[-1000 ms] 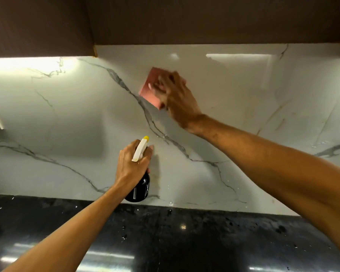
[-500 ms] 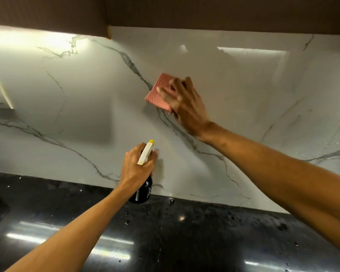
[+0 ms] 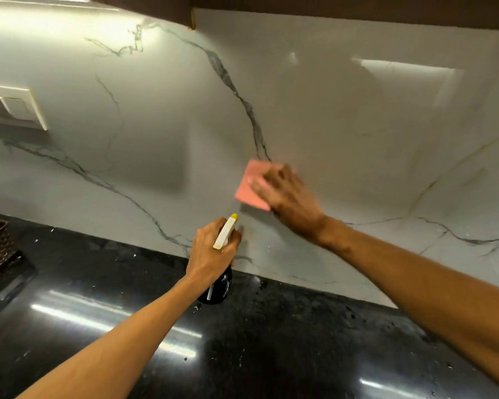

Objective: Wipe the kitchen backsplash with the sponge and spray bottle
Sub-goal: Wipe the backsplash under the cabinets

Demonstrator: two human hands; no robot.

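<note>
1. Head view: found pink sponge (image 3: 251, 188) pressed flat on the marble backsplash (image 3: 357, 133), low on the wall, just right of a dark vein.
2. Logged right hand (image 3: 290, 198) over the sponge's right part, fingers extended across it and pressing rather than curled; outline motion-blurred.
3. Noted the sponge tilted, its bare left edge slanting from upper right to lower left; could not fix the long axis, the rest being covered.
4. Found left hand (image 3: 211, 251) wrapped tight round the neck of the spray bottle (image 3: 217, 290), below and left of the sponge.
5. Recorded bottle axis near upright, black base down over the dark countertop (image 3: 285, 349), yellow-tipped nozzle pointing up toward the wall; contact of base with the counter not determinable.
6. Observed switch plate (image 3: 15, 108) on the wall at far left.
</note>
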